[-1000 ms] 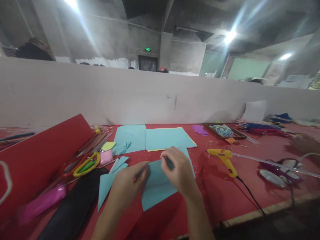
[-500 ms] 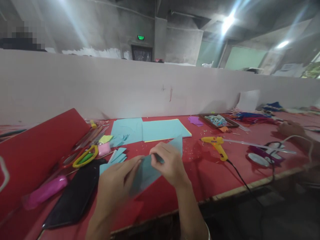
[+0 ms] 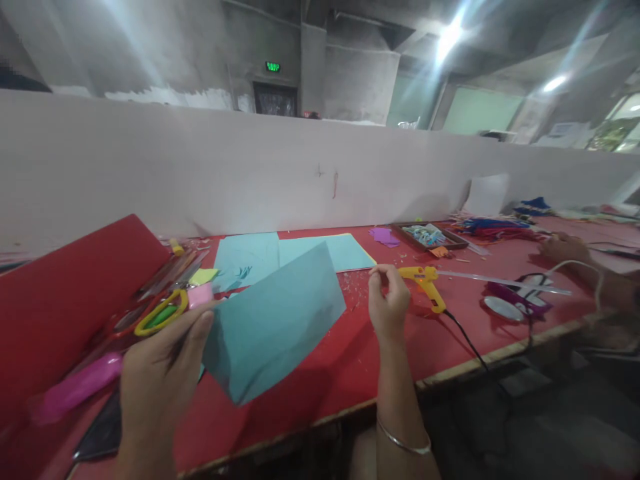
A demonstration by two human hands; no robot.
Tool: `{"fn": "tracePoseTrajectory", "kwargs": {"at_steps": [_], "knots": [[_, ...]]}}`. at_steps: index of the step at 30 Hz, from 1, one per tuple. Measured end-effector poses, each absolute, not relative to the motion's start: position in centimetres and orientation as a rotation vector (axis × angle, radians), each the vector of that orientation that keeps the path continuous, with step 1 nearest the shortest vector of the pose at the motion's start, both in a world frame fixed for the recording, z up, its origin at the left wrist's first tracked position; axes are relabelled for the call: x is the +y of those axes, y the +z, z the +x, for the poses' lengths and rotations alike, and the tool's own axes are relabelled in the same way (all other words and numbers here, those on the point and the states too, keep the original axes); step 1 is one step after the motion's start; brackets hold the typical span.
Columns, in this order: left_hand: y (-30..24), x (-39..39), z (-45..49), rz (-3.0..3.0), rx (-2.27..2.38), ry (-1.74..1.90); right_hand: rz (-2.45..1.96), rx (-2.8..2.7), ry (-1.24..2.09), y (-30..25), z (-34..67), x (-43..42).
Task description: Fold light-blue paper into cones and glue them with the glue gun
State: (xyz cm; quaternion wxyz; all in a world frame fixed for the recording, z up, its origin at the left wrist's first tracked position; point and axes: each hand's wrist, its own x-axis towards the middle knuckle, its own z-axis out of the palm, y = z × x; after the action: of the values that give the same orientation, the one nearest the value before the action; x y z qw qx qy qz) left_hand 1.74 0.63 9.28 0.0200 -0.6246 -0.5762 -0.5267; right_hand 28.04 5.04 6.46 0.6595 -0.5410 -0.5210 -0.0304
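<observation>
My left hand grips a light blue paper sheet by its left edge and holds it raised above the red table, tilted up to the right. My right hand hovers to the right of the sheet with its fingers curled into a loose pinch; I cannot make out anything in them. A yellow glue gun lies just right of that hand. More blue sheets lie flat behind the raised one.
Yellow-handled scissors, a pink tool, a dark case and a red sheet lie left. A tray of scraps and purple scissors sit right, near another person's hand. A white partition backs the table.
The blue sheet was lifted off the table by my left hand. My right hand let go of it and moved right toward the glue gun.
</observation>
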Motion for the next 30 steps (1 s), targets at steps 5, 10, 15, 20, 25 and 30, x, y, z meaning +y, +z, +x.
{"fn": "tracePoseTrajectory", "kwargs": {"at_steps": [5,10,15,20,25,30], "knots": [[8.2,1.7,1.3,-1.996,-2.066,-1.857,-1.092,-1.174,0.555,6.6,26.6,5.2],[6.3,3.6,0.7,-1.983,-2.28,-2.074,-1.085,-1.291,0.989,5.6,26.0,5.9],[5.2,4.5,0.7,-2.094,-2.43,-1.965,-1.367,-1.338,0.833,3.9,25.6,6.4],[5.1,4.3,0.9,-2.34,-2.249,-1.101,-1.544,-1.524,0.779,3.4,25.2,6.2],[5.4,4.1,1.0,-2.336,-2.154,-1.059,-1.577,-1.496,0.622,3.3,25.2,6.3],[5.9,3.8,0.4,-2.215,-2.189,-1.44,-1.495,-1.47,0.585,4.1,25.4,6.2]]}}
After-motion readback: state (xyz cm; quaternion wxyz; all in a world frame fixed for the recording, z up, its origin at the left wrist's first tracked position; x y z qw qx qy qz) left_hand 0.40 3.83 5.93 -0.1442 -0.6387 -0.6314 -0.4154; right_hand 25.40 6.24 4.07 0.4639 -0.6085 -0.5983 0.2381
